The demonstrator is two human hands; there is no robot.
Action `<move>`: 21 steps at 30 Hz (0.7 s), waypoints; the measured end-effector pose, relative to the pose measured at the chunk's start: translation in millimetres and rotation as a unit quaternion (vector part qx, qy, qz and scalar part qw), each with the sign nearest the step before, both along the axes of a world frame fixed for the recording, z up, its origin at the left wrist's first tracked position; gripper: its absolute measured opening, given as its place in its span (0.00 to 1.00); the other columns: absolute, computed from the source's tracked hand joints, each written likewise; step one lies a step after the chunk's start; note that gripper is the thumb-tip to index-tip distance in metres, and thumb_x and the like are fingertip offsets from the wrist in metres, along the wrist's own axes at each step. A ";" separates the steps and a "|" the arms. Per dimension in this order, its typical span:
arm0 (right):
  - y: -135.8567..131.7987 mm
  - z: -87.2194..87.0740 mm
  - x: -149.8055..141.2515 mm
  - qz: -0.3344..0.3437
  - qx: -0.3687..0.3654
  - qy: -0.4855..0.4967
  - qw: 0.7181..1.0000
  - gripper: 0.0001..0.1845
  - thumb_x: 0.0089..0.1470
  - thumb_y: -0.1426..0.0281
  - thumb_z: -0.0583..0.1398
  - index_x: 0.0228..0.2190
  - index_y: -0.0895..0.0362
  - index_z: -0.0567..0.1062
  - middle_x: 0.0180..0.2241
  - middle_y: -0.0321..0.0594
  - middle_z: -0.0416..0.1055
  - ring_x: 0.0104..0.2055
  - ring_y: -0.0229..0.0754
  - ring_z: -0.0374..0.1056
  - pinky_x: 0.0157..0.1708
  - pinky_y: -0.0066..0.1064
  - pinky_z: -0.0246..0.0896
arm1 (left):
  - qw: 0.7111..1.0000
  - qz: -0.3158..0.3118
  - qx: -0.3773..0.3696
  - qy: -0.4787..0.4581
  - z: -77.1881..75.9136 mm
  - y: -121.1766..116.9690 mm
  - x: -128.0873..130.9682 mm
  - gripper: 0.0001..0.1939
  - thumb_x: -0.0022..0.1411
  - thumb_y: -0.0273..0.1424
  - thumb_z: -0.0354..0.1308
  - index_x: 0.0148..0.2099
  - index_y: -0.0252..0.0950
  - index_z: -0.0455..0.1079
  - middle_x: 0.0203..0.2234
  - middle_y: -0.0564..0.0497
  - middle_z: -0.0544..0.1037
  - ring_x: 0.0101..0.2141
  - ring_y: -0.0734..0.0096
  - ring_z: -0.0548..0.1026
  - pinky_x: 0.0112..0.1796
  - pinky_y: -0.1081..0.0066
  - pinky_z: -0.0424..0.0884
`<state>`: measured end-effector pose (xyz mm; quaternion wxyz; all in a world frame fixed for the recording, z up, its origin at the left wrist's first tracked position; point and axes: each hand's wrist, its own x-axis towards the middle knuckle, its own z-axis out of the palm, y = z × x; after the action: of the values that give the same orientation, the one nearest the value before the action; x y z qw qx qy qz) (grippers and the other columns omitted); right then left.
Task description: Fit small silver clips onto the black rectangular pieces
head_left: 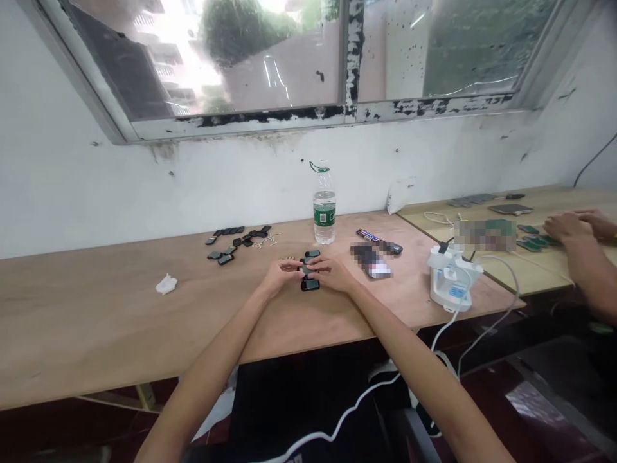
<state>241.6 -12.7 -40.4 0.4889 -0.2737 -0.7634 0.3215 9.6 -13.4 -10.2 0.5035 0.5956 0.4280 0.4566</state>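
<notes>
Two hands, left [278,276] and right [333,272], pinch a small dark device [306,270] between their fingers above a wooden surface [231,334]. The piece sits between both sets of fingertips, with one similar black casing [311,284] on its near side and another [312,254] just beyond.

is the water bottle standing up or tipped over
Upright: the bottle stands on its base on the table, its green cap at the top.
</notes>
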 end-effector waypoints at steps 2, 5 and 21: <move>0.6 -0.9 -0.7 0.010 0.002 0.008 1.000 0.19 0.57 0.55 0.71 0.47 0.51 0.87 0.52 0.49 0.79 0.55 0.52 0.77 0.54 0.45 0.78 | 1.000 -0.002 -0.011 -0.013 -0.5 -0.5 0.6 0.29 0.31 0.41 0.85 0.37 0.35 0.84 0.36 0.43 0.87 0.38 0.55 0.84 0.46 0.56 0.79; 0.8 -1.5 -1.5 0.010 0.013 0.008 1.000 0.18 0.57 0.56 0.72 0.46 0.50 0.87 0.52 0.49 0.80 0.55 0.52 0.77 0.55 0.46 0.77 | 1.000 -0.004 -0.016 -0.017 -1.4 -0.7 0.3 0.28 0.29 0.39 0.85 0.35 0.35 0.83 0.34 0.45 0.86 0.36 0.58 0.82 0.43 0.59 0.79; 9.7 13.4 33.4 -0.247 -0.041 -0.044 0.967 0.08 0.58 0.68 0.69 0.39 0.57 0.87 0.41 0.47 0.85 0.39 0.48 0.81 0.42 0.37 0.77 | 0.933 0.063 0.214 0.284 -7.7 28.4 -20.8 0.15 0.67 0.37 0.60 0.50 0.37 0.82 0.50 0.41 0.83 0.49 0.52 0.80 0.54 0.54 0.75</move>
<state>275.0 -3.0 -26.9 0.5074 -0.4876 -0.6789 0.2093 -11.2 15.0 -17.9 0.1921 0.7660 0.4816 0.3800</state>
